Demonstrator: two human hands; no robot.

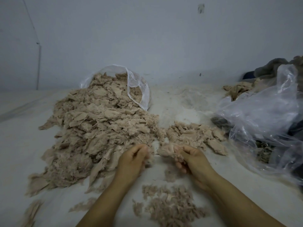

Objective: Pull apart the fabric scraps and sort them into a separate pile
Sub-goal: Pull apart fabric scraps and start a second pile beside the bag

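Note:
A large heap of beige fabric scraps (pixel 98 128) spills from a clear plastic bag (pixel 139 89) across the white surface on the left. A smaller heap (pixel 195 135) lies to the right of centre. My right hand (pixel 191 161) grips a fuzzy beige scrap (pixel 168 150) with curled fingers. My left hand (pixel 132 159) has its fingers curled at the big heap's near edge, pinching fibres there. A low pile of shredded fluff (pixel 170 205) lies between my forearms at the bottom.
A big crumpled clear plastic bag (pixel 265 118) with dark and beige cloth inside fills the right side, with grey fabric (pixel 270 68) behind it. A pale wall rises at the back. Loose scraps (pixel 32 210) lie at the bottom left.

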